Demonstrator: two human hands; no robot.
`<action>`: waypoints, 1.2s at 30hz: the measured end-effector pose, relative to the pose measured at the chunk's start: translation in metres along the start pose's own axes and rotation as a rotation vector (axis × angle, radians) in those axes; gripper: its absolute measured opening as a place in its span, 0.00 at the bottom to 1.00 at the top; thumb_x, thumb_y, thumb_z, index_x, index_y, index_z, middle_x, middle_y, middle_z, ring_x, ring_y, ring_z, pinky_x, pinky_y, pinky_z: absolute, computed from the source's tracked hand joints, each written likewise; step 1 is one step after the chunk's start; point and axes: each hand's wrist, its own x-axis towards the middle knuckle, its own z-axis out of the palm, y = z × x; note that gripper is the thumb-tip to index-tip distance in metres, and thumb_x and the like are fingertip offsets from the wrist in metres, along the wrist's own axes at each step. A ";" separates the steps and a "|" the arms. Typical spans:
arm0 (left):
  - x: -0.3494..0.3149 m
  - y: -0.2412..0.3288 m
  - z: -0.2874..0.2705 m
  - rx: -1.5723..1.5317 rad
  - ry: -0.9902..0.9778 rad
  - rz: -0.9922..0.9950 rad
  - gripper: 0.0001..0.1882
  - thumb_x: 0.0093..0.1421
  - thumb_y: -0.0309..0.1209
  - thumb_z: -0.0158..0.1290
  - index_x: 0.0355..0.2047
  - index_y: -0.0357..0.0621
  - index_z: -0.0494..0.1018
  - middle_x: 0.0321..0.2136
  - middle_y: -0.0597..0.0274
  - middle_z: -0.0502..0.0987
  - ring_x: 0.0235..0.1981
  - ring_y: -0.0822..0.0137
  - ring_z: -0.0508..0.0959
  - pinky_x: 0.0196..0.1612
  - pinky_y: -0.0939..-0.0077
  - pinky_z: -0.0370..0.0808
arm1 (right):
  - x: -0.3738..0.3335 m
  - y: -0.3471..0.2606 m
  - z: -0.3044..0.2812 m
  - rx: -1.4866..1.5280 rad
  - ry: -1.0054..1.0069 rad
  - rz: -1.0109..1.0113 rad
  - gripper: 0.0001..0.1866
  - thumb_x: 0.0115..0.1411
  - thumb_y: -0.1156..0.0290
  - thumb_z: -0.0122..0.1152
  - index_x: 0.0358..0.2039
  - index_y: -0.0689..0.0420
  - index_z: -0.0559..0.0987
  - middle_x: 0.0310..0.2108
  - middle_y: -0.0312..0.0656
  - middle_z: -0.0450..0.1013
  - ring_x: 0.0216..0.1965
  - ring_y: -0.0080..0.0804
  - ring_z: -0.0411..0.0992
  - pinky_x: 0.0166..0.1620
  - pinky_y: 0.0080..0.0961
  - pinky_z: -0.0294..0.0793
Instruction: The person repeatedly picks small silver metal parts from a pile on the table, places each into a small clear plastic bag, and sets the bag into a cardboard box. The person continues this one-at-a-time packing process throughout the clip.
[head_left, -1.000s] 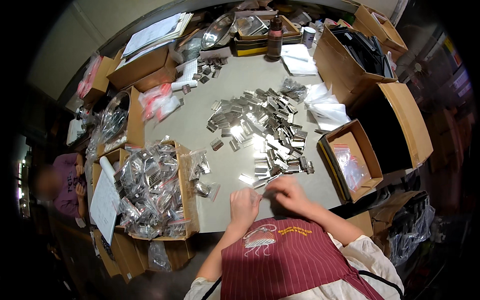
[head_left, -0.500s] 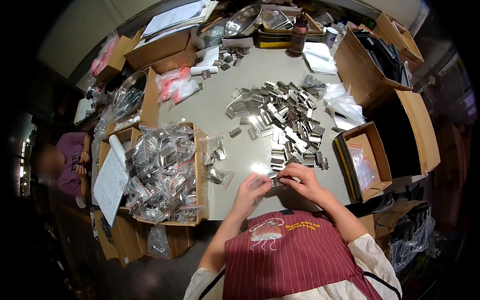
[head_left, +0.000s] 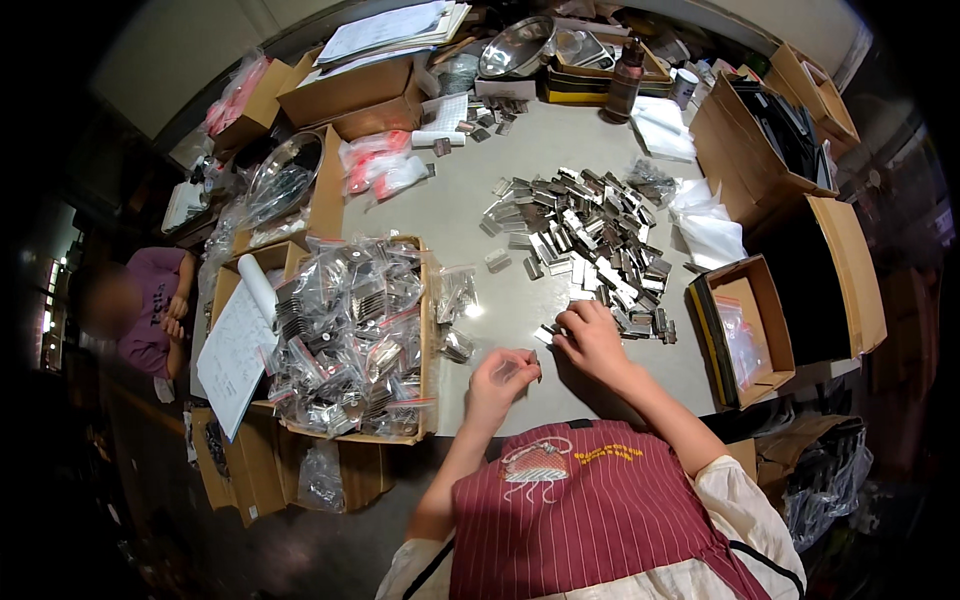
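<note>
Metal pieces [head_left: 610, 230] on a grey table [head_left: 450, 195], the widest thing in view; they make a loose, bright heap right of the table's middle, beyond the person's hands. Next in size, at the near left, a carton [head_left: 431, 345] brimming with bagged pieces [head_left: 350, 335], left of both hands and well apart from the heap. Heap itself: long axes point every which way, some pieces overlapping, thinning to scattered ones at its left side. Right hand [head_left: 595, 345] at the heap's near edge, plainly the nearer of the two; back of the hand up, fingers bent down toward the tabletop, thumb side facing left. Left hand [head_left: 492, 392] nearer the body, to the left and a little below the right in view, apart from it; fingers curled, thumb pressed in against them, pinching clear plastic [head_left: 504, 371], apparently a small bag. Smallest of note: a lone piece [head_left: 545, 335] just left of the right fingertips, between them and the left hand's upper side. Its long axis seems to slant down toward the right fingers, though its far end is partly covered; whether those fingers grip it or merely touch it, cannot tell.
</note>
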 end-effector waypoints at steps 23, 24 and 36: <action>0.008 0.024 0.009 -0.293 -0.152 0.003 0.05 0.62 0.20 0.60 0.36 0.37 0.74 0.43 0.53 0.81 0.46 0.68 0.79 0.50 0.76 0.76 | 0.005 -0.032 -0.040 0.662 -0.029 -0.013 0.11 0.55 0.78 0.67 0.41 0.58 0.86 0.43 0.45 0.82 0.46 0.38 0.79 0.52 0.30 0.75; 0.008 0.028 0.013 -0.283 -0.112 0.005 0.05 0.62 0.20 0.60 0.35 0.37 0.74 0.44 0.52 0.81 0.46 0.68 0.79 0.51 0.75 0.76 | 0.003 -0.023 -0.040 0.598 -0.012 0.060 0.13 0.53 0.77 0.68 0.41 0.59 0.85 0.45 0.46 0.80 0.47 0.40 0.77 0.51 0.33 0.74; 0.002 0.014 0.028 0.689 0.099 0.598 0.14 0.53 0.25 0.68 0.38 0.37 0.77 0.39 0.55 0.83 0.43 0.57 0.82 0.46 0.69 0.78 | -0.024 0.005 -0.035 0.993 -0.219 0.615 0.10 0.59 0.68 0.65 0.32 0.63 0.81 0.28 0.38 0.77 0.34 0.28 0.73 0.40 0.28 0.72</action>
